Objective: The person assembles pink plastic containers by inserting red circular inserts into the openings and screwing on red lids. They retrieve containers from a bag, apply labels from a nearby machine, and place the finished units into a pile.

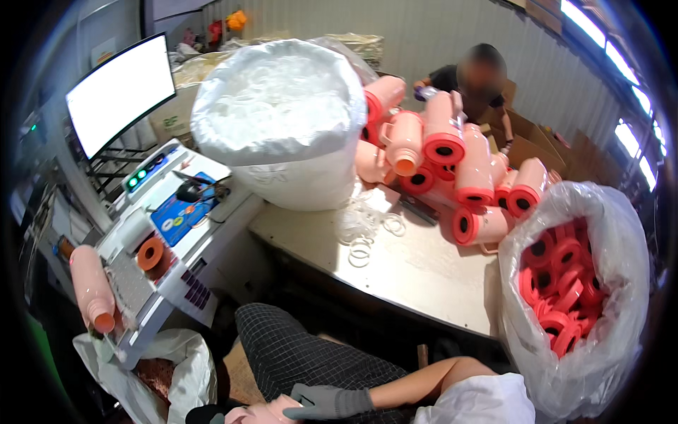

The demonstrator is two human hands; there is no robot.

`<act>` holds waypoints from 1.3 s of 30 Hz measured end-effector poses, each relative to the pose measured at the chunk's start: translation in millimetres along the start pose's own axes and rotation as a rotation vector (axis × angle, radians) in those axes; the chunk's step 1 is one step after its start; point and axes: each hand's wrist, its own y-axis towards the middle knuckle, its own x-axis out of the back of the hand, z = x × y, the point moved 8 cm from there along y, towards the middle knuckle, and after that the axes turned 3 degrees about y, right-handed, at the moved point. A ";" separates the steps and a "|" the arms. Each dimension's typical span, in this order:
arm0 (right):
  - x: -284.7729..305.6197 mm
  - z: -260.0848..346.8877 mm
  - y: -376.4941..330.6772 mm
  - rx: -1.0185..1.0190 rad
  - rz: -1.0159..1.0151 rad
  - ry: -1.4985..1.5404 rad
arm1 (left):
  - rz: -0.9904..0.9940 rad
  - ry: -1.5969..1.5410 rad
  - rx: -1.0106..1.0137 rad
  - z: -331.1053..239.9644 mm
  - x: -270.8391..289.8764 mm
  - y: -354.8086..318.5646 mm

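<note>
In my lap at the lower edge lies a pink plastic jug (263, 412), partly cut off by the frame. My right hand (330, 402), in a grey glove, comes in from the right with its fingers closed on the jug's side. Only a sliver of grey at the jug's left end, which looks like my left hand (218, 418), shows; its fingers are hidden. On the table ahead, several similar pink jugs (404, 138) lie piled, many with red ring-shaped bases. Loose clear rings (359, 252) lie on the near part of the tabletop.
A tall white sack (282, 162) of translucent rings stands on the table (424, 283). At right, a clear bag (621, 283) holds red rings. The left machine bench (201, 244) carries a pink jug (90, 283) and a bright screen (123, 92). Another person (484, 81) is behind the pile.
</note>
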 end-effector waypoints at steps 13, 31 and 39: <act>19.2 83.7 -59.6 0.452 0.068 -0.006 | 0.378 -1.076 0.599 47.1 -99.7 -47.4; 94.1 76.7 -81.5 0.592 -0.429 -0.249 | 0.024 -0.823 0.966 97.6 -65.1 -195.4; -28.1 256.2 90.8 0.991 -0.161 -0.373 | -0.254 -0.760 1.201 110.4 2.6 -161.7</act>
